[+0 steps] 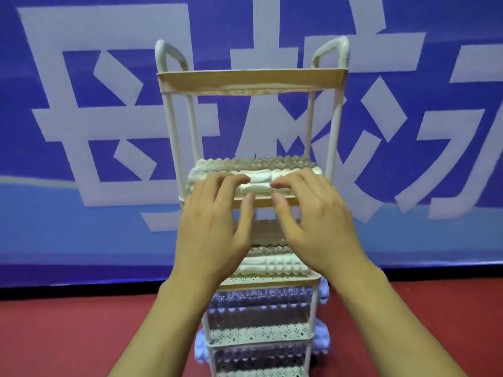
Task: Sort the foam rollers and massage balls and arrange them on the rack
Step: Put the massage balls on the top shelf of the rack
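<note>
The single head view looks forward and down, close onto the rack [251,80] against a blue banner [81,104].

A blue banner [81,186] with large pale characters [114,123] fills the backdrop from nine o'clock round to three o'clock, darker at twelve and lighter blue lower down. A black strip [68,291] edges its base. Red floor [68,338] spreads across six o'clock.

We note the rack [335,137]: smooth, slightly glossy cream tube posts, wood-look shelf edges, perforated white lower trays. White foam roller [255,182] looks matt, ridged and knobbly; the lilac rollers [261,299] lower down likewise bumpy. Red floor [68,336] matt.
</note>
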